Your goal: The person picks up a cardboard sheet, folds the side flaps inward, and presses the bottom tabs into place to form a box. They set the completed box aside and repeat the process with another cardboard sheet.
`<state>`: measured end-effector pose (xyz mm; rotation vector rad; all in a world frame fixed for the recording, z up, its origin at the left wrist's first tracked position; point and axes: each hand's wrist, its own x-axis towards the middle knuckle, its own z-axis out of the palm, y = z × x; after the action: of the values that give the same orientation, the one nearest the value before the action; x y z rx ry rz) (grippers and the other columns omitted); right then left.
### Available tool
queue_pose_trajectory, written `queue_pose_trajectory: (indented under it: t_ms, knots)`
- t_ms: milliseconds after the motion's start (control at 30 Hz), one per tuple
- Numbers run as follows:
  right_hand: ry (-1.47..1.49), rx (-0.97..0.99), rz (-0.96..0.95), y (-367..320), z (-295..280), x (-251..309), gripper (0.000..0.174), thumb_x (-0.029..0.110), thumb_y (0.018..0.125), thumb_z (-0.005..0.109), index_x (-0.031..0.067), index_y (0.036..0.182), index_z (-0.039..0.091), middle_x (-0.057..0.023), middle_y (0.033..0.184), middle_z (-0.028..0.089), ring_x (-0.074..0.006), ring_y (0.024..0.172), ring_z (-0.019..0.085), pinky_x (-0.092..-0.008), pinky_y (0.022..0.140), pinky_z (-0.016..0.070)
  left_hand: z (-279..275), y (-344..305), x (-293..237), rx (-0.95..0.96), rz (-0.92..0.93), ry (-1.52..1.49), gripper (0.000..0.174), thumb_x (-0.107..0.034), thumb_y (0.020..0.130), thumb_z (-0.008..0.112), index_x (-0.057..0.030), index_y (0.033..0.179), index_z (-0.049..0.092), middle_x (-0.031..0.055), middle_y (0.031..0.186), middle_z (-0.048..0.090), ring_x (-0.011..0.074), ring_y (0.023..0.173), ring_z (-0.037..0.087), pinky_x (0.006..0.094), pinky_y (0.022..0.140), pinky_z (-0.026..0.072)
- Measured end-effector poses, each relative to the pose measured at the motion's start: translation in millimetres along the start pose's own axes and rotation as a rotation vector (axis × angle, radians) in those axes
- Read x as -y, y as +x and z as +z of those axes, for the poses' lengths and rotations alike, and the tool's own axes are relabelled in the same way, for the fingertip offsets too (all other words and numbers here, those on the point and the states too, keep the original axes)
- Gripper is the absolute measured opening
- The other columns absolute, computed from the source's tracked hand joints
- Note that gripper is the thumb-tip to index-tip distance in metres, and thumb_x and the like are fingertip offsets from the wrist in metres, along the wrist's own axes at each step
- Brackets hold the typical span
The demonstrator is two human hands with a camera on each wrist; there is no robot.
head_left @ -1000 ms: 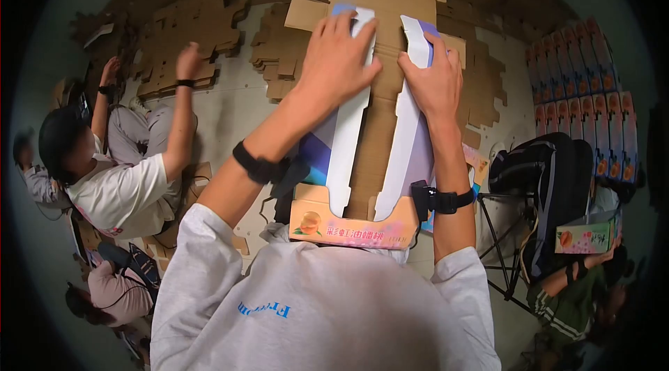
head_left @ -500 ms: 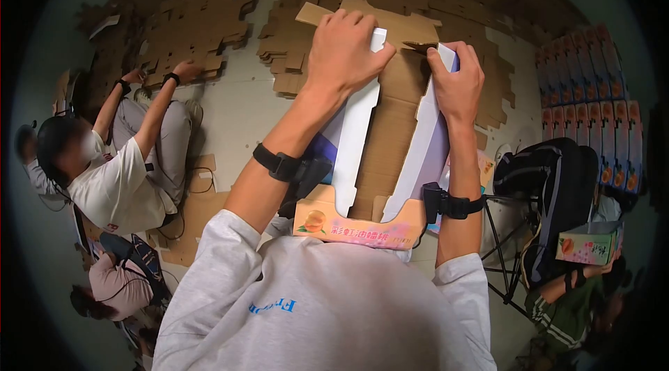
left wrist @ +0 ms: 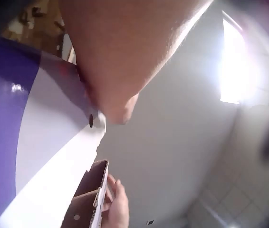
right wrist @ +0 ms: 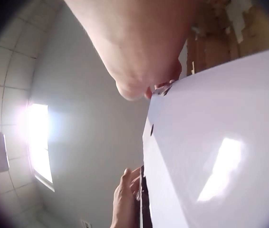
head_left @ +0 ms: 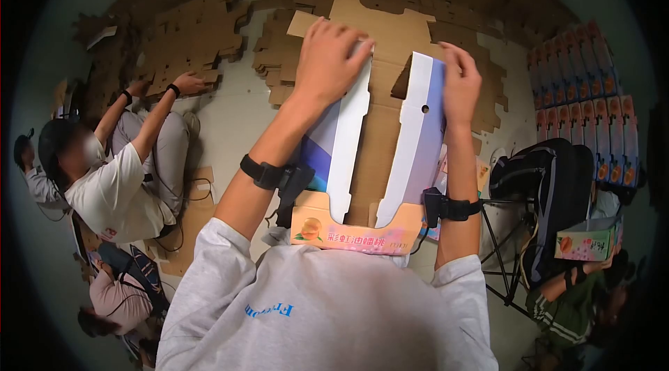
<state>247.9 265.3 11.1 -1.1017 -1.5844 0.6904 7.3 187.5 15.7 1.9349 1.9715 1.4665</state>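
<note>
A long open cardboard box (head_left: 345, 234), orange at its near end with blue-purple sides and white inner flaps, lies in front of the body. The left hand (head_left: 322, 67) is curled over the far end of its left wall, thumb toward the inside. Beside the far corner of the right wall is the right hand (head_left: 461, 88), its fingers loosely bent and the thumb not visible. In the right wrist view, that hand's fingers (right wrist: 162, 88) meet the box's corner. A brown end flap (head_left: 376, 19) extends flat beyond both hands.
Flattened cardboard sheets (head_left: 275, 61) cover the floor beyond. At the left a person in a white shirt (head_left: 115, 193) sits reaching toward other sheets. Printed boxes (head_left: 585, 120) stand in rows at the right, near a black backpack (head_left: 550, 183) and a small green-pink box (head_left: 584, 244).
The right hand has let go of the right wall's top and moved to its outer side; that wall's white flap and hole now show. The left hand has shifted slightly left, the end flap lies flatter.
</note>
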Motion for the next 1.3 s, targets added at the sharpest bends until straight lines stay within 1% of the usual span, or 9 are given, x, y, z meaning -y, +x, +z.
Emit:
queue_pose_trajectory:
  t_ms: [133, 233, 333, 467, 700, 867, 1033, 1133, 1300]
  knots:
    - [0.314, -0.408, 0.556, 19, -33, -97, 0.023, 0.019, 0.107, 0.065, 0.0021, 0.118, 0.077, -0.0097, 0.111, 0.074, -0.0172, 0.105, 0.07, -0.0317, 0.094, 0.055, -19, 4, 46, -0.331, -0.228, -0.033, 0.024, -0.022, 0.103, 0.065, -0.0024, 0.115, 0.073, 0.0111, 0.12, 0.068, 0.0303, 0.113, 0.062, 0.0453, 0.103, 0.0491]
    - [0.651, 0.015, 0.935, 18, -43, -142, 0.026, 0.017, 0.108, 0.063, 0.0013, 0.126, 0.073, -0.0088, 0.116, 0.074, -0.0165, 0.103, 0.071, -0.0311, 0.092, 0.0586, -10, -5, 125, -0.422, -0.969, -0.659, 0.018, -0.018, 0.106, 0.065, -0.0045, 0.117, 0.071, 0.0084, 0.115, 0.067, 0.0239, 0.112, 0.062, 0.0406, 0.091, 0.0548]
    - [0.936, 0.258, 0.994, 21, -28, -111, 0.029, 0.018, 0.109, 0.063, 0.0015, 0.132, 0.069, -0.0091, 0.12, 0.075, -0.0167, 0.101, 0.073, -0.0323, 0.088, 0.0629, -24, -6, 114, -0.002, -1.361, -1.425, 0.022, -0.024, 0.107, 0.068, -0.0079, 0.122, 0.065, 0.0084, 0.113, 0.072, 0.0194, 0.103, 0.069, 0.0347, 0.09, 0.0595]
    - [1.075, 0.356, 0.894, 39, -8, -51, 0.036, 0.017, 0.106, 0.067, 0.0037, 0.14, 0.063, -0.0116, 0.117, 0.076, -0.0195, 0.097, 0.077, -0.036, 0.082, 0.067, -12, 3, 124, 0.335, -1.183, -1.485, 0.04, -0.02, 0.105, 0.068, -0.0112, 0.142, 0.056, 0.0135, 0.137, 0.064, 0.0219, 0.116, 0.067, 0.0407, 0.096, 0.059]
    - [0.664, 0.399, 0.649, 57, -18, -24, 0.061, 0.006, 0.092, 0.079, 0.0037, 0.148, 0.053, -0.0111, 0.109, 0.074, -0.0185, 0.092, 0.075, -0.0331, 0.079, 0.0657, -65, 21, 49, 0.429, -0.632, -1.777, 0.067, -0.018, 0.103, 0.06, -0.0138, 0.165, 0.035, 0.0084, 0.149, 0.056, 0.0205, 0.133, 0.056, 0.0397, 0.117, 0.0437]
    - [0.613, 0.42, 0.641, 62, -23, 3, 0.055, 0.007, 0.092, 0.08, 0.0032, 0.142, 0.056, -0.0088, 0.105, 0.073, -0.0168, 0.084, 0.073, -0.0321, 0.071, 0.0634, -58, 37, 32, 0.33, -0.763, -1.279, 0.074, -0.026, 0.106, 0.067, -0.0151, 0.168, 0.029, 0.0112, 0.146, 0.057, 0.0206, 0.125, 0.062, 0.0376, 0.096, 0.057]
    - [0.622, 0.437, 0.598, 56, -24, 33, 0.048, 0.012, 0.093, 0.08, 0.0032, 0.136, 0.059, -0.009, 0.104, 0.073, -0.0158, 0.084, 0.072, -0.0305, 0.069, 0.0607, -63, 58, 0, 0.226, -0.957, -0.96, 0.065, -0.016, 0.102, 0.072, -0.0115, 0.159, 0.04, 0.012, 0.127, 0.062, 0.0145, 0.094, 0.066, 0.0334, 0.077, 0.0602]
    - [0.667, 0.441, 0.503, 54, -26, 17, 0.029, 0.017, 0.097, 0.074, 0.0025, 0.121, 0.066, -0.0097, 0.099, 0.074, -0.0169, 0.088, 0.072, -0.0311, 0.072, 0.0603, -59, 55, 11, 0.286, -0.87, -1.122, 0.046, -0.008, 0.098, 0.07, -0.0102, 0.142, 0.059, -0.0014, 0.092, 0.06, 0.0108, 0.079, 0.061, 0.0282, 0.067, 0.0547]
    - [1.112, 0.462, 0.623, 57, -49, -1, 0.023, 0.024, 0.104, 0.062, 0.0036, 0.098, 0.07, -0.0107, 0.09, 0.075, -0.0179, 0.089, 0.069, -0.034, 0.082, 0.0577, -64, 35, 19, 0.168, -0.796, -1.39, 0.011, -0.015, 0.095, 0.059, -0.008, 0.101, 0.065, 0.001, 0.094, 0.063, 0.0139, 0.087, 0.06, 0.0366, 0.08, 0.0544]
